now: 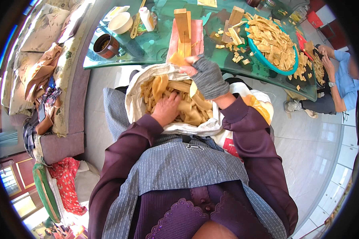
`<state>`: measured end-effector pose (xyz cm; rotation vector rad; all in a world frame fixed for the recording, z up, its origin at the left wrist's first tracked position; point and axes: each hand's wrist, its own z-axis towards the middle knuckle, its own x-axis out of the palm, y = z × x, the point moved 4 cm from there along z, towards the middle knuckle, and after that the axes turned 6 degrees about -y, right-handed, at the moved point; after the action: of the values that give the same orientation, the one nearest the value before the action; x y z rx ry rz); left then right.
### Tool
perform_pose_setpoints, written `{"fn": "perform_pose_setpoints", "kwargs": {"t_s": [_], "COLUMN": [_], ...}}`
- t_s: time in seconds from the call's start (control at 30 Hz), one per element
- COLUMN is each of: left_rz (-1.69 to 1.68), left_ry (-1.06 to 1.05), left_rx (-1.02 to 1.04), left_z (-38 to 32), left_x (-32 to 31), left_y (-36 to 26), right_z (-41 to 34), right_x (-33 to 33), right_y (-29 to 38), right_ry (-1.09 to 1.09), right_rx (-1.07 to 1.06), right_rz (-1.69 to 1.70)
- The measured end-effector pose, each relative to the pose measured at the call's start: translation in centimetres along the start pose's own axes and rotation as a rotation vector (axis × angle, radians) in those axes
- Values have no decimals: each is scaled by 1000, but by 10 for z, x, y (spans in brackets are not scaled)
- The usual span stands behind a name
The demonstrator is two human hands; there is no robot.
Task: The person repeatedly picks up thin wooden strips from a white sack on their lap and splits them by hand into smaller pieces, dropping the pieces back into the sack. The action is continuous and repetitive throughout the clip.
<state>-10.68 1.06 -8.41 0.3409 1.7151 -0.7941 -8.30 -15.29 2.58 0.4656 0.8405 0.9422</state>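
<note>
On my lap a white woven sack (134, 98) gapes with its rim rolled back, full of dried yellowish-tan strips (194, 110). My left hand (166, 110) reaches into it, its fingertips among the strips and partly hidden; whether it grips one is unclear. My right hand (208, 76), in a grey fingerless knitted glove, pinches a yellowish piece (178, 59) above the sack's far rim. That piece is at the near end of a wooden cutting stand (184, 28) with an upright block and a thin dark line down its front. The stand rests on a pink cloth (199, 37).
A green glass-topped table (131, 56) bears a mug (106, 46), a cream bowl (120, 23), a white bottle (146, 18) and a turquoise basket (287, 71) heaped with cut pieces. Another person (345, 89) handles pieces at the right. A sofa (42, 30) stands left.
</note>
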Motion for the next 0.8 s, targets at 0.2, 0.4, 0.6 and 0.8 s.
{"fn": "perform_pose_setpoints", "kwargs": {"t_s": [0.2,0.4,0.6,0.8], "left_rz": [-97,-2036,-1980,-1821], "left_ry": [-304,269,174,156], "left_rx": [135,-294,-378,-451], "left_z": [-1,-9,-15,-32], "left_x": [-95,-57,-86,-92], "left_y": [-30,-15,-37,-41], "right_z": [4,-15,-23,-32], "right_x": [4,21,17,16], "right_y": [31,42,73,84], "right_ry": [40,89,219,170], "right_rx": [-310,-295,-403,-325], "right_rz": [-336,-120,-310,-221]}}
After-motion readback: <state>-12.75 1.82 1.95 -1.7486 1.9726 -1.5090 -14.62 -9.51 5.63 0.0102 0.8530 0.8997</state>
